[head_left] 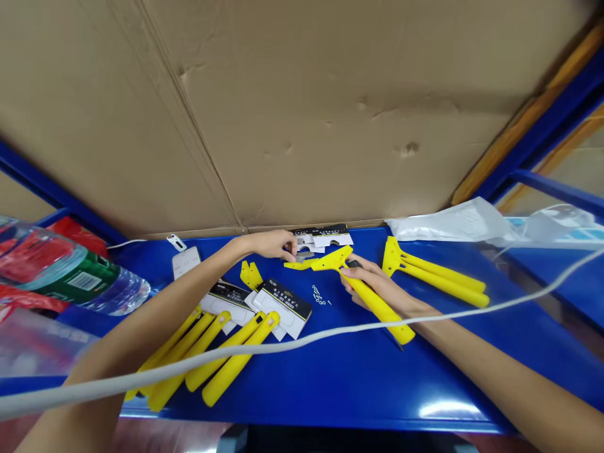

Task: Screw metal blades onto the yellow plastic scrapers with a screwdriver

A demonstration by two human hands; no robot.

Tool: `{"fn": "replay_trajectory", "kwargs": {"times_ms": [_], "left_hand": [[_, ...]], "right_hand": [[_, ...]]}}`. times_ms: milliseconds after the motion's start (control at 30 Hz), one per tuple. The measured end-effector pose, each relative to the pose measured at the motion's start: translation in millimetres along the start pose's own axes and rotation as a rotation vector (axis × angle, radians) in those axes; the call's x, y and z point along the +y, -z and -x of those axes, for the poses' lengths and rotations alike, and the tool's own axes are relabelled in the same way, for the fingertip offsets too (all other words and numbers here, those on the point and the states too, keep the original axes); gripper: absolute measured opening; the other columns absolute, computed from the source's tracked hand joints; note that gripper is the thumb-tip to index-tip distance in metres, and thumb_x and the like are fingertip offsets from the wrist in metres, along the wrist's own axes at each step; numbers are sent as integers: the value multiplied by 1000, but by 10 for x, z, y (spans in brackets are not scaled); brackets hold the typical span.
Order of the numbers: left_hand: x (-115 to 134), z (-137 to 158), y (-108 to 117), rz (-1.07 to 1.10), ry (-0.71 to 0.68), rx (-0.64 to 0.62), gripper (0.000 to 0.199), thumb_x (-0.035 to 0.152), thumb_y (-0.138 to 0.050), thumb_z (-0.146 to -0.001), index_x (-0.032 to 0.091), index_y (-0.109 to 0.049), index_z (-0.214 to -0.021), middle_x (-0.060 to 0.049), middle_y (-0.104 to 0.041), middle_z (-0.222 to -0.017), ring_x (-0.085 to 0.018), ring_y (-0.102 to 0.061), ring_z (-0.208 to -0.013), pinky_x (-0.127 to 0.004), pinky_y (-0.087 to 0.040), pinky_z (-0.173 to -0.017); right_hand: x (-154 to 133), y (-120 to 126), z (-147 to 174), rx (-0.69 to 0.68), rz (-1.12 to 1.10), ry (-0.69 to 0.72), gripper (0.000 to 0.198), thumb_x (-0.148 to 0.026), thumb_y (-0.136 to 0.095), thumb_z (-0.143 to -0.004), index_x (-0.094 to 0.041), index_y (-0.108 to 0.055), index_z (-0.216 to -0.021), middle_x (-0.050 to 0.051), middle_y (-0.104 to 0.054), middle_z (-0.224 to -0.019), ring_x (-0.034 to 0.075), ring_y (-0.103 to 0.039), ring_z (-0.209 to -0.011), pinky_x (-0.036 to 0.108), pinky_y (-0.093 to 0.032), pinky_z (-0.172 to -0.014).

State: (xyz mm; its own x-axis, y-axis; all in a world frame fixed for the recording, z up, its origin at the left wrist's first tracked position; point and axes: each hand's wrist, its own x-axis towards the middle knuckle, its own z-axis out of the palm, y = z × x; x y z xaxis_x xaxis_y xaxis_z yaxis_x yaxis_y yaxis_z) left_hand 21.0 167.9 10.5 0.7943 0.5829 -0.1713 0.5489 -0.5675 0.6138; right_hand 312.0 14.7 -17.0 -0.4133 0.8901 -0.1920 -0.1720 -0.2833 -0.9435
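Note:
My right hand (377,284) is wrapped around a yellow scraper (372,302), its wide head pointing left. A dark slim tool also passes through that hand; its thin tip shows below the handle. Over the grey metal blades (306,256) at the back, my left hand (276,244) has its fingers bent down and drawn together. What lies between its fingertips is too small to make out. A small yellow cover piece (298,265) lies just below them, beside the scraper's head. Several small nuts and screws (318,296) are scattered on the blue shelf (340,377).
More yellow scrapers (240,362) lie at front left with black-and-white cards (287,305). Two others (438,277) rest at right, near a white plastic bag (438,220). A bottle (75,270) is at far left. A white cable (325,336) crosses in front of my arms.

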Motion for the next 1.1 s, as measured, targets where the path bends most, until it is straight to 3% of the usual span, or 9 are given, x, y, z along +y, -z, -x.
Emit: {"fn": "replay_trajectory", "kwargs": {"times_ms": [100,167,233,333,467,700,867,1100], "left_hand": [[234,-13,53,77,10,143,19,35,-85,-83,19,-78,-90,-6,-77,-83,-20,-67,-74,-33,-48,-73],[458,-42,39,226,-44,231,23,38,-85,-85,18,-78,-93,-8,-79,-87,-20,-70,-78,-34,-51,-75],[685,-102,-37,386,-63,316,28,40,-89,-83,18,-80,-95,-9,-80,-91,-21,-72,-82,-36,-54,-79],[950,-229,-218,552,-40,322,29,39,-92,-79,17,-80,-94,-9,-80,-91,-20,-72,-80,-37,-56,-79],[1168,-364,-383,542,4,367,25,37,-91,-79,17,-81,-92,-7,-80,-89,-17,-70,-78,-34,-55,-78],[1450,-350,-541,525,93,521,29,42,-89,-82,19,-86,-100,-6,-80,-82,-15,-66,-68,-27,-46,-62],[1535,-258,-764,575,58,715,25,41,-89,-83,20,-89,-97,-9,-85,-95,-20,-74,-79,-33,-57,-73],[1530,-118,-1004,594,-13,825,37,54,-84,-87,19,-89,-97,-11,-85,-106,-26,-78,-93,-37,-61,-84]], "right_hand": [[-18,12,-10,6,23,15,32,-43,-81,-86,-24,-64,-106,1,-74,-90,8,-43,-49,24,-31,-42],[-30,28,-15,27,63,27,35,-43,-81,-85,-24,-67,-110,3,-77,-94,9,-45,-51,25,-32,-43],[-27,52,-24,50,69,41,37,-44,-83,-84,-24,-68,-111,2,-75,-84,11,-50,-52,25,-35,-46],[-3,86,-43,77,17,61,36,-55,-83,-86,-23,-68,-96,-1,-69,-69,12,-50,-48,26,-33,-44],[3,101,-48,146,47,146,51,-67,-79,-86,-20,-66,-71,2,-65,-58,12,-48,-44,27,-32,-44],[-37,79,4,178,19,255,44,-61,-80,-83,-18,-77,-72,-1,-58,-57,11,-44,-50,26,-28,-47],[-34,36,35,136,21,299,47,-62,-81,-82,-17,-76,-70,-1,-58,-60,10,-43,-52,26,-28,-49],[-93,-135,156,151,19,308,44,-61,-83,-77,-18,-71,-72,-1,-60,-53,12,-44,-47,28,-28,-45]]}}
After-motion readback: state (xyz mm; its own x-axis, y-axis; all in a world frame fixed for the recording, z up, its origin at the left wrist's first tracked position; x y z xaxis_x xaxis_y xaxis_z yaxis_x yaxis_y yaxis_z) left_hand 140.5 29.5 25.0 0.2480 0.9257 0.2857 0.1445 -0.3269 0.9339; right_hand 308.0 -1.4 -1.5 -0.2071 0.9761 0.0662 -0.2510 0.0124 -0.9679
